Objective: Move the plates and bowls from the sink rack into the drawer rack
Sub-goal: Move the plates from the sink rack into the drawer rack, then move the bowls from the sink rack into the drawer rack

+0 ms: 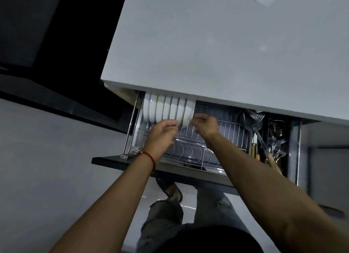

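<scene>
The wire drawer rack (222,139) is pulled out from under the white countertop (207,45). Several white bowls and plates (160,109) stand on edge in a row at its rear left, partly hidden by the counter's edge. Both hands are on the rightmost white bowl (186,114) of that row. My left hand (163,131) grips its lower left edge with curled fingers. My right hand (204,124) pinches its right rim. The front plate slots (190,154) of the rack hold nothing. The sink rack is out of view.
A side compartment on the right holds a slotted skimmer (253,115), a ladle, knives and cutlery (275,145). The dark drawer front (107,161) sticks out towards my legs. A black appliance (56,45) fills the left. Grey floor lies below.
</scene>
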`<action>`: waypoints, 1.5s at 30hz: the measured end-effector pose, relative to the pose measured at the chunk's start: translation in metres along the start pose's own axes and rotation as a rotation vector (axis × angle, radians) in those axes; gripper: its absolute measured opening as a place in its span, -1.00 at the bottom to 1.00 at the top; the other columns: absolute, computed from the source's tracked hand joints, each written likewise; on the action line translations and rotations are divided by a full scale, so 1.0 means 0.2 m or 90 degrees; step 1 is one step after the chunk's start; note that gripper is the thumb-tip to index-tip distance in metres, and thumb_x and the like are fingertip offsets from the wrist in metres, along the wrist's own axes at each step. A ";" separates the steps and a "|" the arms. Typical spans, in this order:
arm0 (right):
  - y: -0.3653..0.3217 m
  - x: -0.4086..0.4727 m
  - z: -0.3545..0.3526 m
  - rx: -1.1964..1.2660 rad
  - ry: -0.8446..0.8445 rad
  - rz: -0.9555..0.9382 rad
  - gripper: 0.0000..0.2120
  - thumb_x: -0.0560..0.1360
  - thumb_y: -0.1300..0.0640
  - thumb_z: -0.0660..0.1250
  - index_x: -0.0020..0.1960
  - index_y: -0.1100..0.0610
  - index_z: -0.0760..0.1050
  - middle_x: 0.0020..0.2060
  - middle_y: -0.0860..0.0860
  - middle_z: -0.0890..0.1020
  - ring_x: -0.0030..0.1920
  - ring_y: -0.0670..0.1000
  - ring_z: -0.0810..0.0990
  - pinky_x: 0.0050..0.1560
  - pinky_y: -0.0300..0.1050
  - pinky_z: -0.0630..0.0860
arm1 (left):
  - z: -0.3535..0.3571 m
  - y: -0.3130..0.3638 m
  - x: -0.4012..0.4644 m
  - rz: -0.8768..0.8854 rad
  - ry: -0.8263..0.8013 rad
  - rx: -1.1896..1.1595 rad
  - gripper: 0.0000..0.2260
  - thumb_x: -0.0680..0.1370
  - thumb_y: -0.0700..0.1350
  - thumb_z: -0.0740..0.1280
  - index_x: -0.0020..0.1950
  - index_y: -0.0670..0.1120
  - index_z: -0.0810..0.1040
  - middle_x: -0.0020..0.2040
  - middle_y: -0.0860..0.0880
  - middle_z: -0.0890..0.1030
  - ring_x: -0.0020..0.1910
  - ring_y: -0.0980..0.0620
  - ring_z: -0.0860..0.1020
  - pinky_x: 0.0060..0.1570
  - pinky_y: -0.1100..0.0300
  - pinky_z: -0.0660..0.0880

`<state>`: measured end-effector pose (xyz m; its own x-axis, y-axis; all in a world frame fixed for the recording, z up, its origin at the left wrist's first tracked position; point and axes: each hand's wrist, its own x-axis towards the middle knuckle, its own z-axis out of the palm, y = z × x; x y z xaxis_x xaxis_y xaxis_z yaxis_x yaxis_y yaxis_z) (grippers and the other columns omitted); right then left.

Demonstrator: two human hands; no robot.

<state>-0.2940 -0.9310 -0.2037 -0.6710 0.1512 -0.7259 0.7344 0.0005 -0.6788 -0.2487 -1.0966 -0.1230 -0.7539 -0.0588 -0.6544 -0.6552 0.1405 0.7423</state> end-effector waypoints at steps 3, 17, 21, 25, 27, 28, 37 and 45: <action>0.04 -0.30 -0.16 0.048 -0.025 -0.022 -0.74 0.58 0.36 0.39 0.27 0.30 0.56 0.02 0.15 0.69 -0.03 0.07 0.66 -0.02 -0.16 0.64 | 0.11 0.04 -0.04 0.012 -0.017 -0.026 -0.84 0.58 -0.14 0.36 0.14 0.01 0.64 0.10 0.01 0.67 0.10 0.04 0.64 -0.06 0.17 0.61; 0.34 -1.16 -1.38 0.217 0.204 -0.185 -0.85 0.59 0.28 0.40 0.13 0.16 0.66 -0.08 0.09 0.78 -0.12 0.06 0.76 -0.13 -0.14 0.69 | 1.21 0.29 -0.68 0.176 -0.313 0.095 -0.86 0.58 -0.12 0.33 0.09 0.01 0.64 0.07 -0.10 0.68 0.01 -0.03 0.65 -0.07 0.15 0.62; 0.49 -1.35 -1.95 0.203 0.296 -0.205 -0.85 0.57 0.25 0.38 0.07 0.07 0.67 -0.12 0.01 0.78 -0.19 0.00 0.74 -0.29 -0.23 0.55 | 1.85 0.37 -0.98 0.223 -0.382 0.107 -0.85 0.59 -0.16 0.30 0.09 -0.05 0.63 0.08 -0.21 0.67 -0.07 -0.01 0.60 -0.04 0.06 0.58; 0.62 -1.55 -2.50 0.238 0.393 -0.226 -0.81 0.58 0.28 0.33 0.05 0.07 0.67 -0.14 0.03 0.78 -0.23 -0.01 0.72 -0.29 -0.23 0.54 | 2.47 0.37 -1.30 0.247 -0.464 0.151 -0.88 0.59 -0.19 0.31 0.09 -0.07 0.60 0.14 -0.22 0.65 -0.06 0.01 0.59 -0.05 0.05 0.56; 0.67 -1.64 -2.73 0.279 0.437 -0.237 -0.81 0.58 0.31 0.34 0.04 0.08 0.67 -0.14 0.07 0.78 -0.23 0.00 0.70 -0.25 -0.18 0.54 | 2.72 0.39 -1.43 0.259 -0.494 0.163 -0.88 0.59 -0.20 0.31 0.09 -0.08 0.61 0.13 -0.21 0.66 -0.10 0.04 0.59 -0.10 0.10 0.55; 0.69 -1.67 -2.83 0.300 0.457 -0.243 -0.81 0.58 0.32 0.34 0.03 0.09 0.67 -0.14 0.09 0.78 -0.24 -0.01 0.69 -0.26 -0.18 0.54 | 2.84 0.40 -1.48 0.269 -0.510 0.171 -0.87 0.59 -0.20 0.32 0.09 -0.08 0.61 0.12 -0.19 0.66 -0.10 0.05 0.59 -0.11 0.12 0.56; 0.81 -1.80 -3.53 0.356 0.591 -0.199 -0.82 0.60 0.37 0.31 0.06 0.18 0.66 -0.13 0.14 0.76 -0.25 0.01 0.67 -0.25 -0.21 0.58 | 3.70 0.48 -1.62 0.285 -0.624 0.204 -0.88 0.55 -0.14 0.37 0.04 0.02 0.65 0.04 -0.01 0.68 -0.09 0.11 0.63 -0.19 0.23 0.58; 0.84 -1.72 -4.11 0.316 0.749 -0.116 -0.83 0.60 0.28 0.33 0.01 0.07 0.66 -0.17 0.07 0.76 -0.24 -0.03 0.68 -0.26 -0.20 0.57 | 4.40 0.59 -1.63 0.303 -0.746 0.311 -0.84 0.58 -0.15 0.32 0.13 0.00 0.59 -0.02 0.01 0.61 -0.08 0.07 0.58 -0.11 0.19 0.58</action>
<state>0.1435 -0.1708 0.0236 -0.0775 0.9633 -0.2570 0.3554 -0.2142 -0.9099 -0.0384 -0.1916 0.0516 -0.2556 0.9282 -0.2704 -0.0764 0.2594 0.9627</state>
